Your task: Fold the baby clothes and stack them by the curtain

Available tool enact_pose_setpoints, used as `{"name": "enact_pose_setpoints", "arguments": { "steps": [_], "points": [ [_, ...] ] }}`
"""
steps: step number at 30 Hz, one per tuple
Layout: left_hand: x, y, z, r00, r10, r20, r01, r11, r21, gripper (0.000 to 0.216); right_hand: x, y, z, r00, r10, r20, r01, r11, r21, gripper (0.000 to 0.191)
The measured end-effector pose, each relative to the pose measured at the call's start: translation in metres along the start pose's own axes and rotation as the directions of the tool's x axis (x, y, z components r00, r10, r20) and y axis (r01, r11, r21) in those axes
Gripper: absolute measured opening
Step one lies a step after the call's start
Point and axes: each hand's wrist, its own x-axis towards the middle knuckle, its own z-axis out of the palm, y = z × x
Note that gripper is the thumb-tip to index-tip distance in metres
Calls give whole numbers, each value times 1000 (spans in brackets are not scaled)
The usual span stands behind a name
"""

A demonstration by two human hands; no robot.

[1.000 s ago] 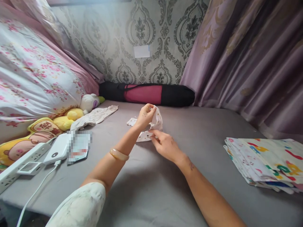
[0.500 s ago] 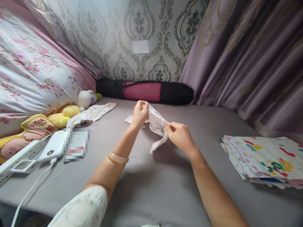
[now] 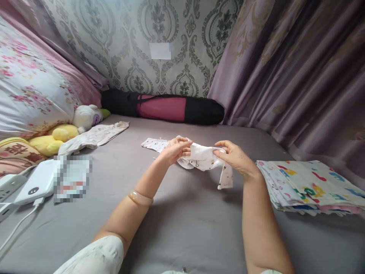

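A small white baby garment (image 3: 203,156) with a sparse print is stretched between my hands, just above the grey sheet. My left hand (image 3: 177,150) pinches its left part between thumb and fingers. On the other side, my right hand (image 3: 234,155) grips an edge between thumb and forefinger. A narrow piece of the cloth hangs below the right hand. Another printed part of white cloth (image 3: 154,144) lies on the sheet beyond my left hand; whether it joins the garment is hidden.
To the right lies a stack of folded printed cloths (image 3: 310,184). On the left are a pale garment (image 3: 95,137), plush toys (image 3: 85,117), a white power bank (image 3: 40,180) with its cable and a blurred packet (image 3: 73,179). A black and red long bag (image 3: 162,108) lies against the wall.
My hands have moved apart and to the right, and the garment is now spread sideways between them. My view has shifted slightly to the right.
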Motion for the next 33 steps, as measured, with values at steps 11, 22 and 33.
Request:
{"name": "enact_pose_setpoints", "arguments": {
  "steps": [11, 22, 33],
  "points": [
    [-1, -19, 10, 992, 125, -1, -123, 978, 168, 45, 0, 16, -11, 992, -47, 118, 102, 849, -518, 20],
    [-8, -15, 14, 977, 211, 38, -215, 960, 182, 44, -2, -13, 37, 970, -237, 54, 241, 907, -345, 15],
    [7, 4, -51, 930, 336, -145, -229, 843, 487, 16, 15, 21, 12, 991, -119, -67, 106, 979, -176, 26]
  ]
}}
